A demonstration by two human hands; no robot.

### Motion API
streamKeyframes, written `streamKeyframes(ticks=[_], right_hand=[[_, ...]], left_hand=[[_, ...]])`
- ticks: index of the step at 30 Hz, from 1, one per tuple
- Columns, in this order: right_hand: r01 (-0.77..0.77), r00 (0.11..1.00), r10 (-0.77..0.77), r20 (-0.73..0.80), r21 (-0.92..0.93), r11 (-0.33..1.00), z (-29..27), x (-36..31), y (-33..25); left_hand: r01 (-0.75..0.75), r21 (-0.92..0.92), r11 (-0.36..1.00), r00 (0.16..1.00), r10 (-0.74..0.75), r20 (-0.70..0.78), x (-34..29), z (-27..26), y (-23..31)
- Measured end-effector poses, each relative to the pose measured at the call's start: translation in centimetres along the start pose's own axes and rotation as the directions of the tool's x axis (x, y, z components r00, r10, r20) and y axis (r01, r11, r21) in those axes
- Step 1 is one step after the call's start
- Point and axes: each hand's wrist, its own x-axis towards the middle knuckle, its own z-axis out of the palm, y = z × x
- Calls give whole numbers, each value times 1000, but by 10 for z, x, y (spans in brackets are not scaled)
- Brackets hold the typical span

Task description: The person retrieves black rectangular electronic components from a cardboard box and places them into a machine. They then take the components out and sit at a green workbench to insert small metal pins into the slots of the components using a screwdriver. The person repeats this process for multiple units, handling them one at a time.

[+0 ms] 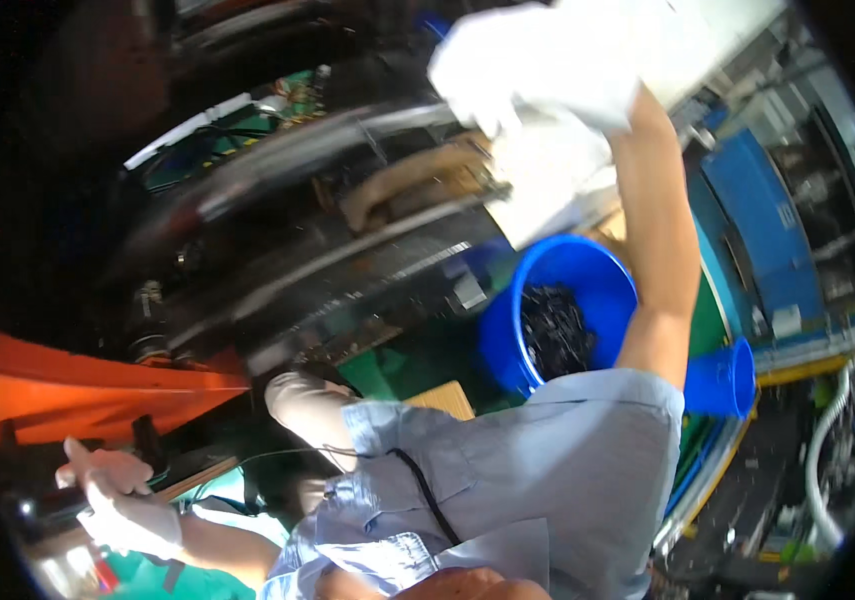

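At 9 o'clock, sloping slightly low: orange machine part (77, 385). At 8, just below it: gloved left hand (132, 510), fingers loosely extended, grip open. Toward 1 o'clock: gloved right hand (532, 70), blurred and overexposed; cannot tell whether it grips anything. Flat white piece (542, 180) directly at the hand's 6 o'clock; contact unclear. At 3: blue bucket (592, 265), tilted in view, black pieces (555, 330) inside. Farther out, just past 3: smaller blue container (717, 382).
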Motion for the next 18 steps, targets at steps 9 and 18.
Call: streamKeyframes(ticks=[9, 18], right_hand=[[-799, 601, 768, -221, -129, 587, 42, -95, -98], [-204, 928, 366, 69, -728, 655, -15, 229, -35]], left_hand=[[-41, 120, 992, 999, 43, -13, 10, -24, 10], [319, -205, 925, 938, -339, -71, 4, 23, 73]])
